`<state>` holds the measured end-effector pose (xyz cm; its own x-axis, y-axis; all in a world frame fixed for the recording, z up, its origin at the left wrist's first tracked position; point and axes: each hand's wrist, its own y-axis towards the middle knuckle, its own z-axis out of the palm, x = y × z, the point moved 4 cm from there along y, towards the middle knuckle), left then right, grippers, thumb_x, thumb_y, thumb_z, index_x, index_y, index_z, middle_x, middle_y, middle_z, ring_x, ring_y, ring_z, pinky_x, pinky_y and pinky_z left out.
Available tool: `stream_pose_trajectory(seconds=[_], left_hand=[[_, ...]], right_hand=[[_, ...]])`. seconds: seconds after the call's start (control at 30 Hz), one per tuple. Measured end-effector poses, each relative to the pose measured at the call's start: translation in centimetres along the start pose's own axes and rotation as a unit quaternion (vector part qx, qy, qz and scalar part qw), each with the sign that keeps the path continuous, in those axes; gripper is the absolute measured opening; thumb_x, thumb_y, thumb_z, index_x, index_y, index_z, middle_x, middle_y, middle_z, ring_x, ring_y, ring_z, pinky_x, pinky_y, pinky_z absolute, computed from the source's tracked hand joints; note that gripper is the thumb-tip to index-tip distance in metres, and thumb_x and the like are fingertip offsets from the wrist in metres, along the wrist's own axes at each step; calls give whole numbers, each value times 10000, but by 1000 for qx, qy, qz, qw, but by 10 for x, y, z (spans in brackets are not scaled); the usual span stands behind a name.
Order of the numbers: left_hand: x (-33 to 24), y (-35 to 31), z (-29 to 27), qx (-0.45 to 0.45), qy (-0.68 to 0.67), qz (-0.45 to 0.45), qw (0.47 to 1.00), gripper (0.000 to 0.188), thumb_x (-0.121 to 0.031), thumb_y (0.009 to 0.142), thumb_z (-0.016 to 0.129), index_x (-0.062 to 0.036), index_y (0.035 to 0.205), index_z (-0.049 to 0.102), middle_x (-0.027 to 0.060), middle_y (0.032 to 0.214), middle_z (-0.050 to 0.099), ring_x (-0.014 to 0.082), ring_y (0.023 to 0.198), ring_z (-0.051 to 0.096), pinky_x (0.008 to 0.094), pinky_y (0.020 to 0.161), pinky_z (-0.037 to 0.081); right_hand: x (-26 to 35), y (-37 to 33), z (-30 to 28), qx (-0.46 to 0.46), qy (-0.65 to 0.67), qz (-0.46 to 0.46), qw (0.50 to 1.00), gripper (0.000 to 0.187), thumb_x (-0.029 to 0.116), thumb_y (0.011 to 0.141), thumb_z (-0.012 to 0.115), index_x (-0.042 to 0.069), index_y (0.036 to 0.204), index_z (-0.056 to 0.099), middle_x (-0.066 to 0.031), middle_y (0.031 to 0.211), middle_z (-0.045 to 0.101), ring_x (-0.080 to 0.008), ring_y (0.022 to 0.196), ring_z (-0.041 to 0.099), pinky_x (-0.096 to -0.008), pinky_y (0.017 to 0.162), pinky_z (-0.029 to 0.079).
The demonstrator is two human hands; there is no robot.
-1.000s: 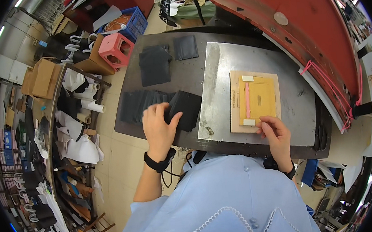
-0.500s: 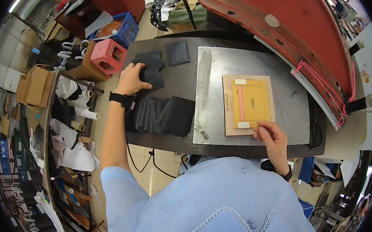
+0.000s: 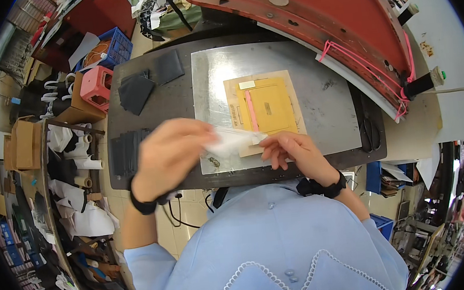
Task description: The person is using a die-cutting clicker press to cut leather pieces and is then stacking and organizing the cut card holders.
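My left hand [image 3: 172,153], smeared by motion, pinches a thin whitish sheet [image 3: 231,140] whose kind the blur hides. The sheet's other end meets the fingertips of my right hand [image 3: 296,153], which are pinched together. Below and behind the sheet lies a yellow die board [image 3: 273,108] with a pink strip, on a wooden backing, partly covered by the sheet and my fingers. It rests on a bare metal plate [image 3: 324,126]. Beside my left hand stands a row of dark flat pieces [image 3: 125,154], partly hidden.
More dark pieces [image 3: 136,92] and a single dark square [image 3: 170,67] lie at the table's far left. A large red press arm [image 3: 297,12] with pink cord overhangs the far right. Scissors [image 3: 371,133] lie at the right edge. A pink stool [image 3: 96,88] stands beyond the table's left edge.
My left hand has left the far dark pieces and come right and nearer, with the whitish sheet in it. My right hand has lifted off the board's near edge to the sheet. The view has shifted.
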<state>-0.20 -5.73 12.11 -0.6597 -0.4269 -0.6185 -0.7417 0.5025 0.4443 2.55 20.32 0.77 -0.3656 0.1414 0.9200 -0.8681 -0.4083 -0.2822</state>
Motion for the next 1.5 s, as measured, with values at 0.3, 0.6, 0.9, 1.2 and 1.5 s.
stream_pose_trajectory(seconds=[0.3,0.6,0.9,1.2,1.5], left_hand=[[-4,0,96,4,69,57,996,283,37,742,676,-100,979,751,79,1182,672,271,1208,606,464,1077,412],[32,-1,110,-11,35,-98,995,267,-55,890,664,-43,1156,680,146,1274,626,335,1231,559,412,1013,459],[40,11,120,26,94,-71,993,358,-153,892,696,-11,1215,637,144,1376,582,344,1280,524,426,1031,438],[45,12,125,50,125,-67,989,413,-183,887,700,-12,1253,612,142,1400,560,335,1307,494,428,1043,416],[48,7,121,56,164,-59,983,405,-214,903,675,-46,1266,613,97,1399,566,321,1307,488,461,1100,359]], right_hand=[[18,0,-37,0,-53,32,998,251,219,984,627,20,1132,670,19,822,629,-35,636,547,-191,528,435],[28,51,-69,-100,-189,-44,976,435,194,947,661,-13,1309,535,-15,777,638,-59,621,559,-211,519,443],[29,57,-56,-117,-210,-33,970,523,161,904,679,-11,1364,498,-33,753,641,-69,615,571,-227,519,445],[29,59,-55,-132,-228,-62,963,481,159,908,685,13,1343,539,-34,755,641,-82,660,572,-238,604,454],[22,48,-53,-166,-328,-79,927,368,212,921,675,47,1247,632,-69,757,646,-136,642,586,-285,623,468]])
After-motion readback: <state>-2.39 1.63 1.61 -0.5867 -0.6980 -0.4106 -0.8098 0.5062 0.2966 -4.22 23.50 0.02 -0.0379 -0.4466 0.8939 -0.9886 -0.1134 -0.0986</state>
